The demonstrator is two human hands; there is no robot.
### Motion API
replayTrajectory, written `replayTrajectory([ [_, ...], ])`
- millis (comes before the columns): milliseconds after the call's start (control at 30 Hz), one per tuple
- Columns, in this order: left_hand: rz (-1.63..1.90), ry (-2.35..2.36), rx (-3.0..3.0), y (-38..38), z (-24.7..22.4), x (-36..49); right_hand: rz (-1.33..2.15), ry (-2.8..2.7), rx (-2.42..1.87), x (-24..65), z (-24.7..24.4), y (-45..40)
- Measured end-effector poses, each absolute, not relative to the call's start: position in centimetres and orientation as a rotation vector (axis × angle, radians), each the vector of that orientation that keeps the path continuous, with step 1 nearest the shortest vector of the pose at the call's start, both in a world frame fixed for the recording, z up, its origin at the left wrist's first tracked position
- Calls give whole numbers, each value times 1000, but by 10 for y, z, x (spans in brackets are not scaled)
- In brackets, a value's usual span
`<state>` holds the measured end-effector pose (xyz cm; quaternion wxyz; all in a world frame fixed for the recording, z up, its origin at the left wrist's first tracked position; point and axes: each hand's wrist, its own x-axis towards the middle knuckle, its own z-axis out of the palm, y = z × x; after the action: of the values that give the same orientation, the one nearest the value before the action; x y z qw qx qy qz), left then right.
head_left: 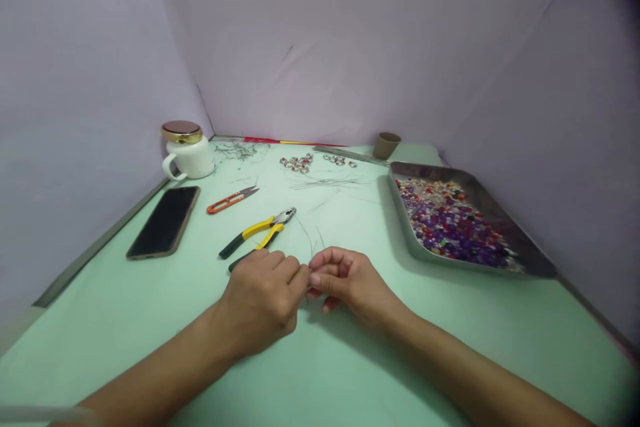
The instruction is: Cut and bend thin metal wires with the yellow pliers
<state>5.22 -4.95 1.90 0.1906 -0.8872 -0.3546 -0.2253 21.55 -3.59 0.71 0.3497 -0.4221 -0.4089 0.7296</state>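
My left hand point(270, 293) is closed, its knuckles upward, and its fingertips meet those of my right hand point(350, 283). Thin wire point(311, 250) sticks up from between the two hands, with a short end showing below. My right thumb and forefinger pinch it; the left fingers close on it too, though their tips are mostly hidden. Just beyond my left hand lie pliers point(273, 221) with yellow and black handles, one handle partly covered by the hand. Orange thread snips point(233, 200) rest farther left.
A metal tray point(407, 237) of mixed beads point(450, 220) stands at right. Beaded pieces point(299, 163), loose wires point(330, 182) and a small brown cup point(387, 145) sit toward the back. At left are a phone point(164, 221) and a lidded white mug point(193, 159). Pale walls enclose the green table point(350, 373).
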Motion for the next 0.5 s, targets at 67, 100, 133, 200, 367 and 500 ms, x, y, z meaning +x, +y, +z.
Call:
replayTrajectory([
  [67, -634, -994, -2506, -49, 20, 52, 1883, -1054, -1108, 215, 6, -36],
  [100, -651, -993, -2509, -49, 20, 52, 1879, -1050, -1115, 215, 6, -37],
  [133, -674, -992, -2513, -48, 20, 52, 1876, -1042, -1120, 215, 5, -37],
  [200, -710, -981, -2526, -46, 21, 52, 1877, -1014, -1117, 214, 4, -37],
  [367, -752, -927, -2549, -42, 21, 50, 1935, -918, -1050, 214, -1, -37],
  [500, -770, -853, -2555, -40, 21, 47, 2004, -951, -961, 217, -2, -36],
])
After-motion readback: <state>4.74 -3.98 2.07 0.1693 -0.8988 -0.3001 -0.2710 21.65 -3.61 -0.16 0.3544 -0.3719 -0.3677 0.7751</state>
